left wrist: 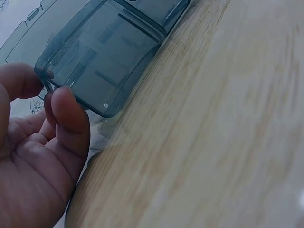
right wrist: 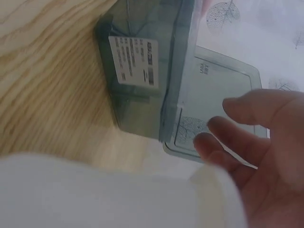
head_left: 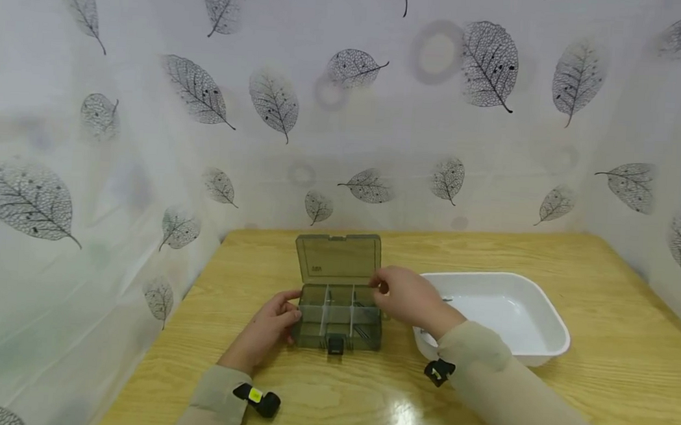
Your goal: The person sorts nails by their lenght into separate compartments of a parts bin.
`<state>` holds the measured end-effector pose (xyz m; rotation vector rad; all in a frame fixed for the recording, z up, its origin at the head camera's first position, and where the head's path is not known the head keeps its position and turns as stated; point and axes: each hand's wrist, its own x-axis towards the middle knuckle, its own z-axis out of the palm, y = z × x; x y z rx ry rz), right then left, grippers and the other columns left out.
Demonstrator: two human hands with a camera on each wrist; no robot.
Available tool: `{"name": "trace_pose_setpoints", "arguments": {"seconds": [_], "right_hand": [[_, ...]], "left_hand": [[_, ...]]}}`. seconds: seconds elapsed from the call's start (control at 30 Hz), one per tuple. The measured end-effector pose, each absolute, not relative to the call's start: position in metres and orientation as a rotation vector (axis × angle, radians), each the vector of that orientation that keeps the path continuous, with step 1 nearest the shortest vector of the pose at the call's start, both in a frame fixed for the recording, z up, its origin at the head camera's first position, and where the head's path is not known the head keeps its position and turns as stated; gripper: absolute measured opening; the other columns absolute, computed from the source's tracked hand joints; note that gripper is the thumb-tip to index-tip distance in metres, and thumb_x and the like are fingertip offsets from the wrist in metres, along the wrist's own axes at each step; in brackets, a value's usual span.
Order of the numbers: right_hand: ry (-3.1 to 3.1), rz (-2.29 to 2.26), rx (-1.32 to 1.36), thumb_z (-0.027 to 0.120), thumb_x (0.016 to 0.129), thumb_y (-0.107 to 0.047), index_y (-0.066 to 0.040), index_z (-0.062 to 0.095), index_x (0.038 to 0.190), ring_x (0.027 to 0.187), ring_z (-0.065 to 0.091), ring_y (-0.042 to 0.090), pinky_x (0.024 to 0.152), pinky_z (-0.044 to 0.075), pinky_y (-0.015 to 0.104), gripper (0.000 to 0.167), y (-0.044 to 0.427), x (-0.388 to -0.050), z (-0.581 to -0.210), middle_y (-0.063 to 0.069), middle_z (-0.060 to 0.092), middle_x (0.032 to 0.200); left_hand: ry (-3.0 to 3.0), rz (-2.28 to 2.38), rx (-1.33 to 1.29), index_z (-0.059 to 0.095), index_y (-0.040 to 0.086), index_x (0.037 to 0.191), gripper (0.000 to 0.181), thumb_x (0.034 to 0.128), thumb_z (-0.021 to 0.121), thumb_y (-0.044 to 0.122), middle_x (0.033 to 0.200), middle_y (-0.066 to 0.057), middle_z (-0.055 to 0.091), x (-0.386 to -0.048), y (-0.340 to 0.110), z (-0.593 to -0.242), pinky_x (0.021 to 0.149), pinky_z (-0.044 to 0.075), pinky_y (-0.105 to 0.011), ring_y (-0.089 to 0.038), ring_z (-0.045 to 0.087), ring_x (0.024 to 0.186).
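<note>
A translucent grey-green compartment box (head_left: pixel 338 329) stands on the table with its lid (head_left: pixel 339 259) raised at the back. Dividers split its inside, and thin dark pieces (head_left: pixel 362 332) lie in the right-hand compartments; their kind is too small to tell. My left hand (head_left: pixel 268 328) holds the box by its left side, and the left wrist view has thumb and fingers at a corner. Over the box's right rear, beside the lid, hovers my right hand (head_left: pixel 408 296). Its fingers are loosely bent, with nothing seen between them in the right wrist view.
To the right stands a white basin (head_left: pixel 545 316), partly behind my right forearm, with small objects near its left end. A printed label (right wrist: pixel 135 61) is on the box's side. Leaf-patterned sheeting (head_left: pixel 296 171) hangs behind and beside the wooden table (head_left: pixel 317 406).
</note>
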<state>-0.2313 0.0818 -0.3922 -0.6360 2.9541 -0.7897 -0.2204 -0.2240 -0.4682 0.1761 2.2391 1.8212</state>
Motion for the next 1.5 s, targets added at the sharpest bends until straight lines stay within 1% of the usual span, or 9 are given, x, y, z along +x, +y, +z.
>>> {"name": "trace_pose_setpoints", "arguments": {"seconds": [0.1,0.27,0.5,0.63,0.7,1.03,1.13,1.3,1.5], "right_hand": [[2.939,-0.780,-0.674,0.063,0.095,-0.020,-0.012,0.071,0.121,0.097,0.061,0.018,0.084,0.052,0.042,0.029,0.090,-0.228,-0.391,-0.002,0.066,0.106],[2.906,-0.754,-0.729,0.064,0.096,-0.023,-0.012,0.069,0.126,0.104,0.063,0.023,0.086,0.052,0.045,0.033,0.107,-0.225,-0.390,0.002,0.066,0.112],[2.864,-0.695,-0.841,0.066,0.095,-0.018,-0.009,0.068,0.126,0.089,0.063,0.017,0.076,0.052,0.039,0.032,0.140,-0.227,-0.387,0.005,0.065,0.112],[2.846,-0.675,-0.860,0.068,0.093,-0.016,-0.011,0.070,0.123,0.096,0.062,0.019,0.079,0.052,0.039,0.030,0.164,-0.228,-0.386,0.002,0.065,0.109],[2.834,-0.667,-0.856,0.067,0.093,-0.015,-0.012,0.071,0.122,0.094,0.062,0.017,0.078,0.052,0.038,0.029,0.175,-0.230,-0.389,0.002,0.065,0.109],[2.807,-0.510,-0.940,0.071,0.090,-0.010,-0.008,0.072,0.117,0.101,0.063,0.021,0.083,0.053,0.041,0.027,0.215,-0.242,-0.408,0.003,0.066,0.113],[2.814,-0.457,-0.965,0.072,0.089,-0.010,-0.009,0.073,0.116,0.100,0.062,0.021,0.084,0.053,0.042,0.027,0.221,-0.245,-0.413,0.004,0.064,0.113],[2.823,-0.393,-0.981,0.075,0.086,-0.010,-0.007,0.072,0.117,0.104,0.062,0.026,0.092,0.052,0.049,0.031,0.226,-0.246,-0.419,0.009,0.062,0.116],[2.832,-0.392,-0.965,0.073,0.085,-0.007,-0.008,0.072,0.118,0.102,0.062,0.024,0.090,0.054,0.047,0.033,0.230,-0.247,-0.427,0.007,0.061,0.114]], "left_hand": [[2.244,1.814,0.185,0.039,0.006,0.152,0.052,0.1031,0.054,0.009,0.107,-0.018,0.053,-0.220,-0.223,-0.468,0.062,0.053,-0.034,-0.025,0.050,0.080],[2.263,1.813,0.187,0.038,0.004,0.152,0.051,0.1035,0.053,0.008,0.106,-0.018,0.053,-0.219,-0.222,-0.467,0.061,0.054,-0.034,-0.024,0.051,0.079],[2.285,1.794,0.214,0.038,0.003,0.152,0.051,0.1037,0.054,0.010,0.106,-0.017,0.054,-0.219,-0.224,-0.467,0.061,0.054,-0.034,-0.023,0.051,0.077],[2.280,1.804,0.208,0.039,0.004,0.152,0.051,0.1034,0.054,0.010,0.105,-0.015,0.053,-0.220,-0.224,-0.469,0.060,0.054,-0.034,-0.022,0.051,0.076],[2.281,1.808,0.199,0.040,0.006,0.151,0.050,0.1033,0.055,0.010,0.104,-0.015,0.053,-0.221,-0.224,-0.470,0.060,0.054,-0.034,-0.022,0.051,0.075],[2.302,1.802,0.190,0.041,0.006,0.151,0.050,0.1029,0.054,0.010,0.103,-0.013,0.054,-0.220,-0.224,-0.470,0.063,0.054,-0.035,-0.022,0.051,0.076],[2.305,1.806,0.188,0.042,0.006,0.150,0.050,0.1025,0.055,0.010,0.102,-0.013,0.054,-0.220,-0.224,-0.469,0.062,0.054,-0.034,-0.022,0.051,0.074],[2.288,1.811,0.193,0.041,0.005,0.150,0.050,0.1028,0.055,0.009,0.102,-0.014,0.054,-0.221,-0.224,-0.470,0.061,0.054,-0.034,-0.022,0.051,0.074],[2.278,1.819,0.175,0.042,0.008,0.151,0.051,0.1026,0.057,0.011,0.105,-0.014,0.054,-0.220,-0.224,-0.471,0.061,0.054,-0.035,-0.023,0.051,0.075]]}}
